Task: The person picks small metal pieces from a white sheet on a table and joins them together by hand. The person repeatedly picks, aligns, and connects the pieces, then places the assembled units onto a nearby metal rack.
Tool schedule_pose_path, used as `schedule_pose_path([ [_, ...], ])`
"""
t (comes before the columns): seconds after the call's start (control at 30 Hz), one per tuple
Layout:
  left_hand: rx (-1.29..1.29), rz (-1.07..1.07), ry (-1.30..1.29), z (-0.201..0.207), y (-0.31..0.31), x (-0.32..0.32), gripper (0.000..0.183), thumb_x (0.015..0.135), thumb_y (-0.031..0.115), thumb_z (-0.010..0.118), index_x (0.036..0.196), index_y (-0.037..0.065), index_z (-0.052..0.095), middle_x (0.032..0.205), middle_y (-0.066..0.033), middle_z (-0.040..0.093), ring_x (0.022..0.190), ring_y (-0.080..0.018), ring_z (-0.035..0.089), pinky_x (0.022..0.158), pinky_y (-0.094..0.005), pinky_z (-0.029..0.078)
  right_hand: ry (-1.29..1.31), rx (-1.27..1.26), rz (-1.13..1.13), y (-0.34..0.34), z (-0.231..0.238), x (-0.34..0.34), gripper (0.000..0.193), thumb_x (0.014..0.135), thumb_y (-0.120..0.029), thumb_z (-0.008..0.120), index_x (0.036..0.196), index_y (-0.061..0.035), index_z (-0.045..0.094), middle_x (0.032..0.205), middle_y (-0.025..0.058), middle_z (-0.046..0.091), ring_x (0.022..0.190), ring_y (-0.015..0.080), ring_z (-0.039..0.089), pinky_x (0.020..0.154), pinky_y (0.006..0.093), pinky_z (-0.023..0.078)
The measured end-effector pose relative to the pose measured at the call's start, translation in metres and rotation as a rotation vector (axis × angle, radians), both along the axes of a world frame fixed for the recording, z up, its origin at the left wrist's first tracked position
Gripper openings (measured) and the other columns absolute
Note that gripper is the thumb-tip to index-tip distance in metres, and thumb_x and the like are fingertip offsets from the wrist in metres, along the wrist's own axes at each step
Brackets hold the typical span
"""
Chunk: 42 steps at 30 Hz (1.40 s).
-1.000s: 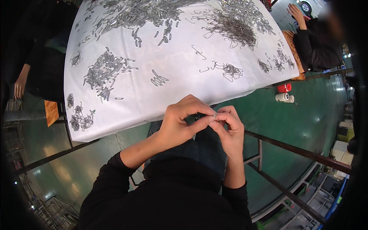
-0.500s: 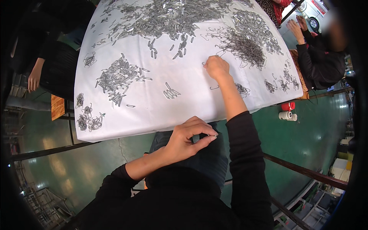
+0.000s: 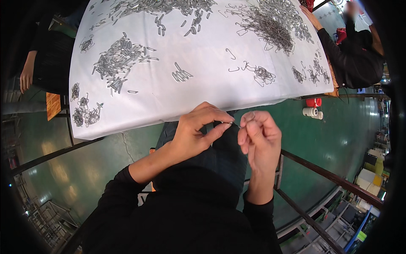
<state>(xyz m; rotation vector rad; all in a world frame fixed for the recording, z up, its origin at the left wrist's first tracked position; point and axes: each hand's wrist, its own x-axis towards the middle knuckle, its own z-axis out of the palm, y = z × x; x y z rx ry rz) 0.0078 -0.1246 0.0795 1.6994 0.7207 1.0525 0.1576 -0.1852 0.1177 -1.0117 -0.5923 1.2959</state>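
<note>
In front of my lap, just past the table's near edge, both hands meet. My left hand (image 3: 195,132) pinches a small shiny metal piece (image 3: 231,122) between thumb and fingertips; most of it is hidden. Facing it from the right, my right hand (image 3: 261,134) is closed in a pinch on a thin bent wire (image 3: 237,125), whose end points at the metal piece. Whether the two touch, I cannot tell. On the white-covered table lie a few slim metal clips (image 3: 182,73), a small heap of bent wires (image 3: 264,75) and a few loose wire hooks (image 3: 230,54).
A larger pile of metal clips (image 3: 120,59) lies left, with small wire clusters (image 3: 86,112) at the left corner. Farther off is a big dark wire heap (image 3: 272,31). A person (image 3: 355,59) sits at right, another person's hand (image 3: 27,78) hangs at left.
My right hand has come back from the table toward my left hand, now with a bent wire in its fingers. The left hand keeps its pinch. The view has shifted slightly.
</note>
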Motion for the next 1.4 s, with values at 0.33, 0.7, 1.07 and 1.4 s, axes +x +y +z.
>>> schedule_pose_path([
  [0.33, 0.012, 0.060, -0.069, 0.004, -0.012, 0.008, 0.029, 0.074, -0.005, 0.068, 0.101, 0.003, 0.063, 0.086, -0.0062, 0.066, 0.079, -0.0159, 0.062, 0.068, -0.0258, 0.049, -0.196, 0.087, -0.256, -0.016, -0.017, -0.023, 0.006, 0.084, -0.001, 0.062, 0.089, -0.0010, 0.058, 0.099, 0.0035, 0.046, 0.085, 0.0095, 0.046, 0.076, 0.0218, 0.038],
  [0.7, 0.266, 0.159, 0.536, -0.025, 0.086, -0.028, 0.016, 0.075, 0.005, 0.067, 0.091, 0.005, 0.066, 0.090, -0.0096, 0.065, 0.087, -0.0263, 0.059, 0.078, -0.0337, 0.047, -0.379, 0.262, -0.415, -0.017, -0.023, -0.026, 0.010, 0.082, 0.002, 0.062, 0.090, -0.0020, 0.058, 0.101, 0.0056, 0.044, 0.082, 0.0102, 0.046, 0.073, 0.0221, 0.040],
  [1.07, 0.337, -0.083, 0.867, -0.045, 0.128, -0.034, 0.013, 0.075, 0.008, 0.066, 0.087, 0.003, 0.062, 0.081, -0.0097, 0.063, 0.079, -0.0242, 0.058, 0.071, -0.0343, 0.047, -0.414, 0.231, -0.414, -0.018, -0.029, -0.028, 0.011, 0.081, 0.003, 0.063, 0.089, -0.0021, 0.059, 0.098, 0.0041, 0.043, 0.080, 0.0086, 0.043, 0.072, 0.0200, 0.038],
  [1.4, -0.402, -0.166, -0.067, 0.013, 0.048, 0.008, 0.011, 0.081, 0.001, 0.065, 0.092, 0.001, 0.065, 0.084, -0.0017, 0.065, 0.075, -0.0050, 0.058, 0.066, -0.0213, 0.046, -0.563, 0.194, -0.412, -0.014, -0.040, -0.032, 0.010, 0.078, -0.001, 0.067, 0.085, -0.0042, 0.061, 0.095, 0.0023, 0.045, 0.076, 0.0103, 0.040, 0.068, 0.0224, 0.036],
])
